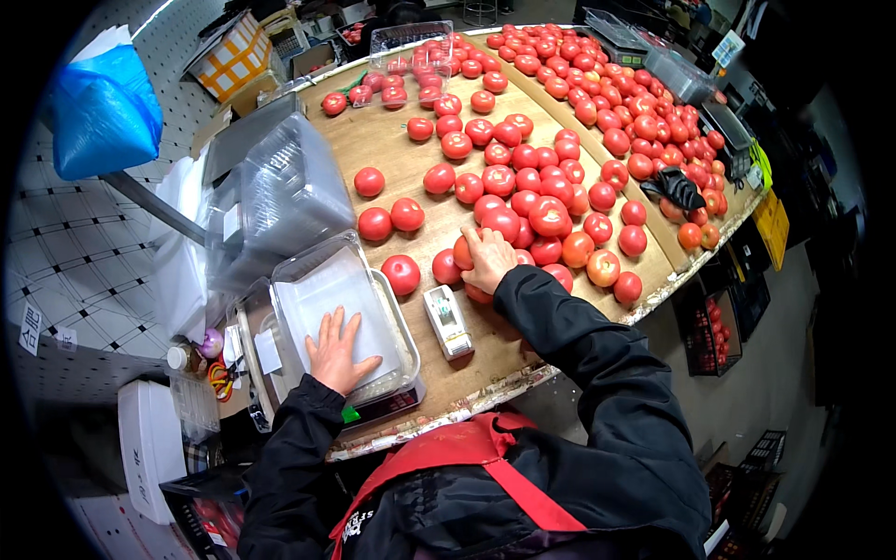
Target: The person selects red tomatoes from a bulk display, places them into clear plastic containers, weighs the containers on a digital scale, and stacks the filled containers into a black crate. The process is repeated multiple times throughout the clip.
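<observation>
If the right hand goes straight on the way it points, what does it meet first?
The right hand would likely meet the tomato at its fingertips, which it seems to touch, though depth is unclear.

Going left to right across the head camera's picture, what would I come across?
Blue plastic bag, round purple item, left hand spread on a pale sheet, right hand among tomatoes, crumpled black item, flat yellow item.

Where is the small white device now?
In the head view, the small white device lies on the tabletop, right of the clear tray, on the near side of the right hand.
</observation>
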